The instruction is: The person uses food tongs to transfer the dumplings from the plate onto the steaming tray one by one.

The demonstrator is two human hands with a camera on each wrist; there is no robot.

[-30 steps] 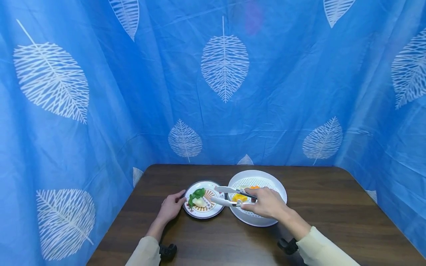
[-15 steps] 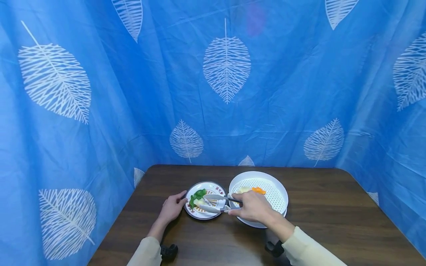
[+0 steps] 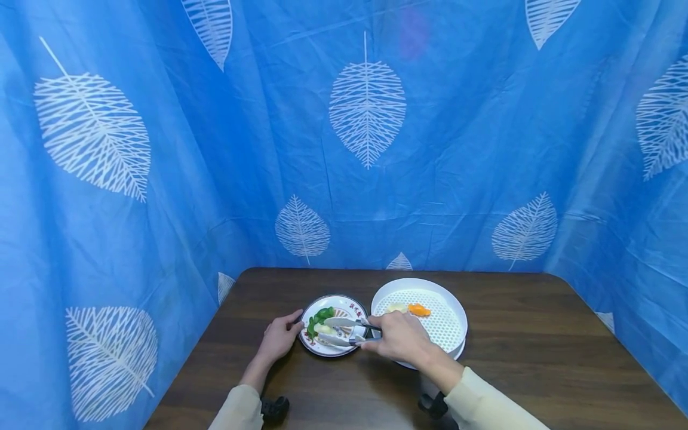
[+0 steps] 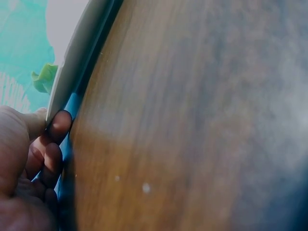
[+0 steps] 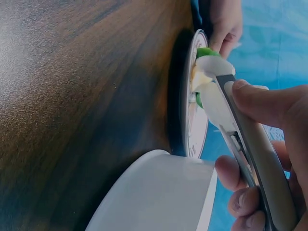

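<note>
My left hand (image 3: 279, 338) pinches the rim of a small patterned plate (image 3: 344, 349), thumb at the edge and fingertips under it in the left wrist view. Green leafy pieces (image 3: 321, 315) and a pale piece (image 3: 323, 329) lie on this plate. Tongs (image 5: 260, 159) with white tips are in my right hand (image 3: 400, 338), which grips their handles. The tips reach over the plate around the pale piece (image 5: 200, 78); whether they squeeze it I cannot tell. Right of the plate stands a round white perforated tray (image 3: 455, 310), partly behind my right hand.
In the tray lie an orange piece (image 3: 419, 310) and a pale piece, the latter partly hidden. Both dishes stand close together on a dark wooden table (image 3: 510, 334). A blue curtain (image 3: 430, 119) with white leaf prints hangs behind and at the sides.
My right hand has carried the tongs left and slightly nearer, from over the tray to the pale piece on the plate. A yellow piece seen earlier in the tray is out of sight. My left hand stays.
</note>
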